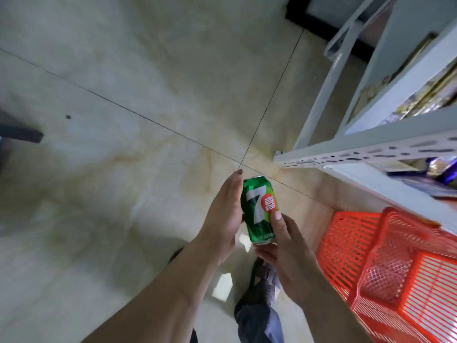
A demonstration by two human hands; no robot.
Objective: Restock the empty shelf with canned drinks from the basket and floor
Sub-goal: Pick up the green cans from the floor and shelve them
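A green drink can (259, 209) with a white 7 and a red dot is held between both hands above the tiled floor. My left hand (223, 215) lies along its left side with straight fingers, the fingertip reaching past the can's top. My right hand (284, 246) grips the can's lower end, thumb on the front and fingers curled under the base. The red plastic basket (351, 243) stands on the floor at the lower right; no cans show inside it. The white metal shelf unit (371, 147) rises at the right.
Packaged goods (427, 95) sit blurred on the shelf's upper levels. My leg and dark shoe (262, 280) are directly below the can. A dark object (22, 134) juts in at the left edge. Pale marble-look floor tiles (123, 169) fill the rest.
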